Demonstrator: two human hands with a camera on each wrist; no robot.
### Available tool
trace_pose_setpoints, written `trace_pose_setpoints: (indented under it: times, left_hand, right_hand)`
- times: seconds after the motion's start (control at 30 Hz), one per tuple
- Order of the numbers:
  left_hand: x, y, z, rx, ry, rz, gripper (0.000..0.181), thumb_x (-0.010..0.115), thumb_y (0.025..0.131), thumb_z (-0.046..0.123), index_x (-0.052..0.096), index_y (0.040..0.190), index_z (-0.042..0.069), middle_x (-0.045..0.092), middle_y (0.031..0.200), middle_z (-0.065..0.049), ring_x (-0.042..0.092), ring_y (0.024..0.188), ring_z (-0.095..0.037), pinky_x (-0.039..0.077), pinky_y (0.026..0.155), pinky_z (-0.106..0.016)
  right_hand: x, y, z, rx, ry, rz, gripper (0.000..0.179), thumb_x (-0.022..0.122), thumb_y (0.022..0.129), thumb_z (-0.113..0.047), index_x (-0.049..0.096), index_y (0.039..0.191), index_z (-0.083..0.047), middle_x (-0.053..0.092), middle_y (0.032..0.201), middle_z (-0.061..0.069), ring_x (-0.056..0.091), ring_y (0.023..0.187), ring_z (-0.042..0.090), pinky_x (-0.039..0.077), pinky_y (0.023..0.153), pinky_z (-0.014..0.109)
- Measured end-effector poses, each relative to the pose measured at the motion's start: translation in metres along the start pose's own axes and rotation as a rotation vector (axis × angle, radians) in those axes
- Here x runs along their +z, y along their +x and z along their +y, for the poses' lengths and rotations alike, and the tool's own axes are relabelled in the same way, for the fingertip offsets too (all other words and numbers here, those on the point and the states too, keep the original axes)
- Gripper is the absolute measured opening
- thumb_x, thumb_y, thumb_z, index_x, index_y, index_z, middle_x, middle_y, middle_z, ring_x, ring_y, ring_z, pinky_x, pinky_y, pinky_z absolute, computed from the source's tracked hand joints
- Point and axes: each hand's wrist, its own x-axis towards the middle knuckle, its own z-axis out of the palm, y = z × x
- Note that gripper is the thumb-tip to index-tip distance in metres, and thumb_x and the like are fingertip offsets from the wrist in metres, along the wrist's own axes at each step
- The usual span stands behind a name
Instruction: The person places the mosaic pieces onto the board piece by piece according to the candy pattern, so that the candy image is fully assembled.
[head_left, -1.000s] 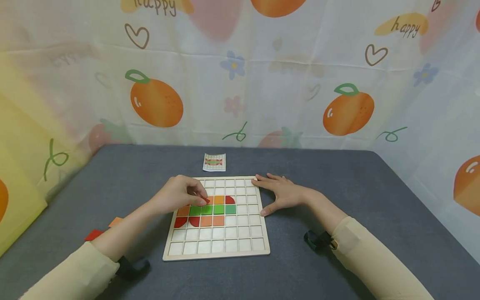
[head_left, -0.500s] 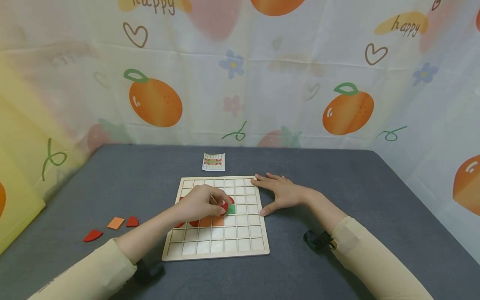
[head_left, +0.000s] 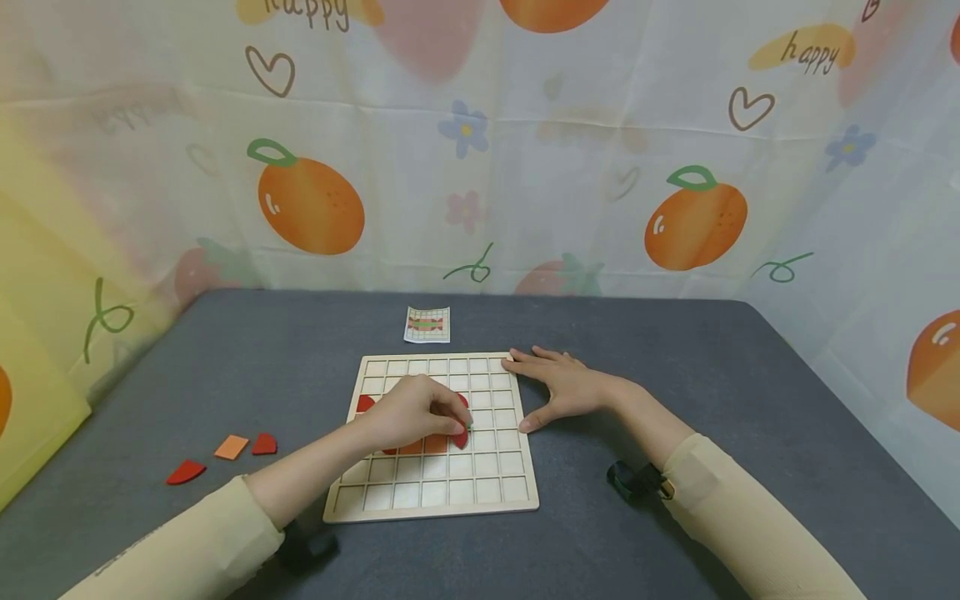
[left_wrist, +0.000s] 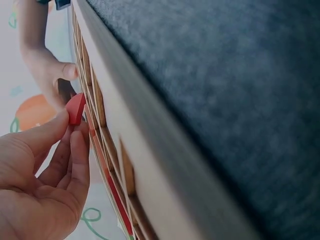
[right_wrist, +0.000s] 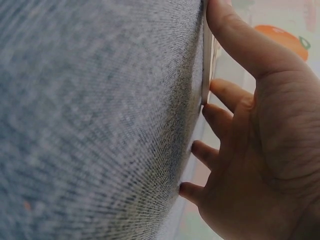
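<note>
My left hand [head_left: 415,411] pinches a red tile with one rounded side [left_wrist: 76,108] between thumb and fingers. In the head view this tile is low over the wooden grid board [head_left: 431,496], at the right end of a row of orange tiles [head_left: 435,444]. The hand covers much of the coloured pattern behind it; a red tile [head_left: 364,403] shows at the pattern's left. My right hand [head_left: 558,386] lies spread at the board's right edge, its thumb and a fingertip on the rim. The right wrist view shows its other fingertips down on the dark table [right_wrist: 100,120].
Left of the board lie an orange square tile [head_left: 232,447], a red tile [head_left: 265,443] and another red tile with a curved side [head_left: 186,472]. A small pattern card [head_left: 427,325] lies behind the board. A printed curtain [head_left: 480,167] hangs along the back.
My left hand has moved right across the board with the red tile, then slightly toward the front. The loose tiles at left have come into view from behind the arm. My right hand stays put.
</note>
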Motion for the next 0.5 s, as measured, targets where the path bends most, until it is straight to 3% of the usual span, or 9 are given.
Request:
trace_pose_setpoints:
  times: [0.5]
  left_hand:
    - [0.0028, 0.0050, 0.0008, 0.118, 0.092, -0.030, 0.015, 0.071, 0.089, 0.010, 0.080, 0.101, 0.010, 0.077, 0.096, -0.001, 0.067, 0.091, -0.006, 0.050, 0.081, -0.019]
  right_hand:
    - [-0.0005, 0.0003, -0.0012, -0.005, 0.000, -0.003, 0.099, 0.073, 0.080, -0.059, 0.020, 0.158, -0.028, 0.009, 0.169, 0.001, -0.001, 0.157, 0.036, 0.001, 0.118, 0.071]
